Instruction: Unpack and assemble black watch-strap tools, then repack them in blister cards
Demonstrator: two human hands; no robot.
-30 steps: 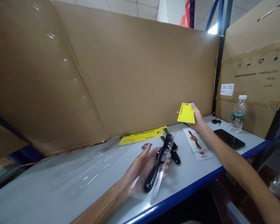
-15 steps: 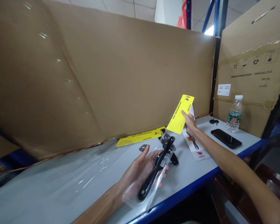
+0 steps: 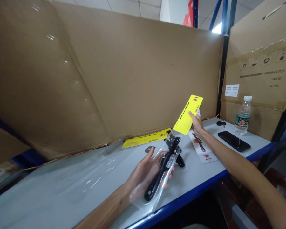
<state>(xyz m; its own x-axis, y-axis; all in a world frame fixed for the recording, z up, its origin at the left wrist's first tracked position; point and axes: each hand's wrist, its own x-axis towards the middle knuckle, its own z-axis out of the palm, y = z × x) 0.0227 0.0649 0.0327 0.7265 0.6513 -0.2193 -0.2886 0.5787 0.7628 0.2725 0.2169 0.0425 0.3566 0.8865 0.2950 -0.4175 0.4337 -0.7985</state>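
Observation:
My left hand lies palm up beneath a black spokeshave in a clear plastic bag, with its fingers curled under the bag and its thumb apart. Two long handles and a metal middle show through the plastic. My right hand pinches a yellow card printed "woodworking tool". A paler sheet shows partly behind that card. The card's lower edge is close to the upper end of the bag; I cannot tell whether it is inside. Dark tool parts lie behind the bag, partly hidden.
More yellow cards and a small metal plate rest on the table. Loose clear plastic spreads at left. A white printed card, phone, keys and bottle are at right. Cardboard walls the back.
The whole view has shifted slightly, so things appear a little farther right. Both hands keep hold of the same things, in almost the same places.

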